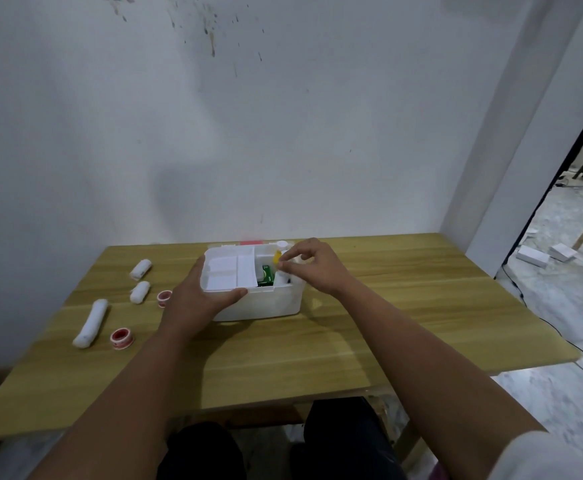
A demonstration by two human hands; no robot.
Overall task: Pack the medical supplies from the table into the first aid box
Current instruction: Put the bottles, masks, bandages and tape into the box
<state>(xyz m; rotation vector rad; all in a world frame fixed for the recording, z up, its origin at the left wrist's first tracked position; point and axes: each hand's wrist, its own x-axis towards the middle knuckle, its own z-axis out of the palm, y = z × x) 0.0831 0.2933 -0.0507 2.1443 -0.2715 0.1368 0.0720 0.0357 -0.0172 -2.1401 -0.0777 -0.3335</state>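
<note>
A white first aid box (266,304) stands open at the middle of the wooden table (387,306). Its white inner tray (229,271) covers the left half; a green packet (266,274) and a yellow-capped bottle (276,257) show in the right half. My left hand (196,303) grips the box's front left corner, thumb along the rim. My right hand (312,266) hovers over the right half, fingertips pinched on a small white item (282,271) that I cannot identify. Left of the box lie three white bandage rolls (91,323) (140,291) (141,269) and two red tape rolls (121,338) (164,297).
The table's back edge meets a white wall (248,133). The box's lid with a red part (252,242) lies behind it. To the right a doorway shows a marble floor (560,289), a black cable, white boxes and a dark stool. My legs are under the table's front edge.
</note>
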